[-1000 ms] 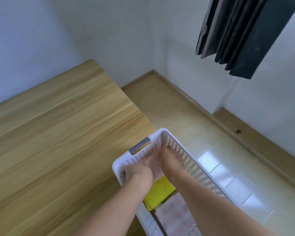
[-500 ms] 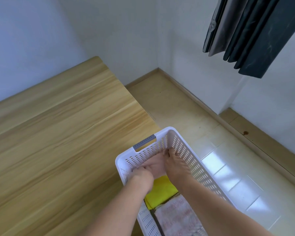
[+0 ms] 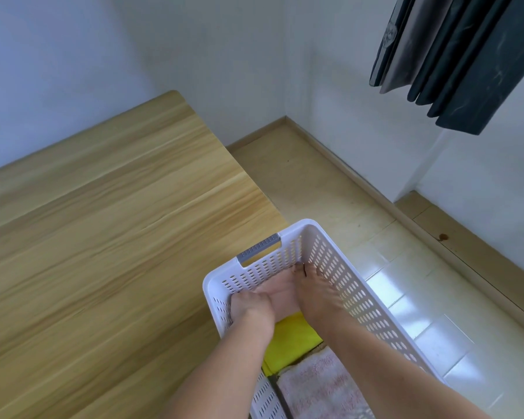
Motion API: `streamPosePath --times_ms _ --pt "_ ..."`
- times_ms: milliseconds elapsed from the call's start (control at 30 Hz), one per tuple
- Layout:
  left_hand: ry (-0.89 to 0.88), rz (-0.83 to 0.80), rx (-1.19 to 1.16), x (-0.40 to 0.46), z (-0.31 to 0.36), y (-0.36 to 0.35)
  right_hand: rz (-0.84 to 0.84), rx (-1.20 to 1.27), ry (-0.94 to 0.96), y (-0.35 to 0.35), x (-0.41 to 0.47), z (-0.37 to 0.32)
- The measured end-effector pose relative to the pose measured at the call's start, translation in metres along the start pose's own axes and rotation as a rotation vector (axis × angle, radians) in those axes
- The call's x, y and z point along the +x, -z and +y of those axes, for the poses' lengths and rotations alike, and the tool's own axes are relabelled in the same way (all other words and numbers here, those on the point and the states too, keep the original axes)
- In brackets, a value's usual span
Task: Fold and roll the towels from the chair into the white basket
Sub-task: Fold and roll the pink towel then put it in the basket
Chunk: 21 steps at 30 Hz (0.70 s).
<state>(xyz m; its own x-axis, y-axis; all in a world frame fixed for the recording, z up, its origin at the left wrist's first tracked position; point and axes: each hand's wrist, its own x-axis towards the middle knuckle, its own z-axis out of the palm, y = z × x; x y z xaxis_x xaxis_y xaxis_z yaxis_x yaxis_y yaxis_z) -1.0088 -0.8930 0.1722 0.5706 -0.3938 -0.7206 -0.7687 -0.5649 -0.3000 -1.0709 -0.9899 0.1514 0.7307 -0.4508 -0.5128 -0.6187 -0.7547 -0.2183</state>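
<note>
The white perforated basket (image 3: 342, 252) stands at the table's right edge, and both my hands are down inside its far end. A pale pink rolled towel (image 3: 280, 297) lies between them against the far wall. My left hand (image 3: 248, 306) grips the roll's left end with curled fingers. My right hand (image 3: 315, 293) lies along its right end, fingers straight and pressed on it. Nearer me in the basket lie a yellow towel (image 3: 291, 340) and a fluffy pink-white towel (image 3: 318, 385). The chair is out of view.
The wooden table (image 3: 109, 237) stretches to the left of the basket. A grey handle (image 3: 259, 247) sits on the basket's far rim. Tiled floor (image 3: 421, 313) lies to the right, with white walls and a dark curtain (image 3: 454, 62) hanging above.
Both hands stay in the basket's far end with the pink towel between them. My left hand has shifted a little toward the left wall, and the towel sits lower.
</note>
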Motion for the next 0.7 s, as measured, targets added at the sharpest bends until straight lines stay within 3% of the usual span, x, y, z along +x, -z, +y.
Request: streamPosePath --times_ms 200,433,700 --pt "-0.078 0.080 0.028 -0.047 -0.009 0.026 0.083 0.135 -0.081 0.053 -0.038 -0.005" --pt "-0.140 0.509 -0.147 -0.132 -0.066 0.032 0.253 0.274 -0.001 0.105 -0.109 -0.034" --pt "-0.063 0.756 -0.314 -0.209 -0.169 -0.012 0.435 0.258 0.122 0.113 -0.204 -0.132"
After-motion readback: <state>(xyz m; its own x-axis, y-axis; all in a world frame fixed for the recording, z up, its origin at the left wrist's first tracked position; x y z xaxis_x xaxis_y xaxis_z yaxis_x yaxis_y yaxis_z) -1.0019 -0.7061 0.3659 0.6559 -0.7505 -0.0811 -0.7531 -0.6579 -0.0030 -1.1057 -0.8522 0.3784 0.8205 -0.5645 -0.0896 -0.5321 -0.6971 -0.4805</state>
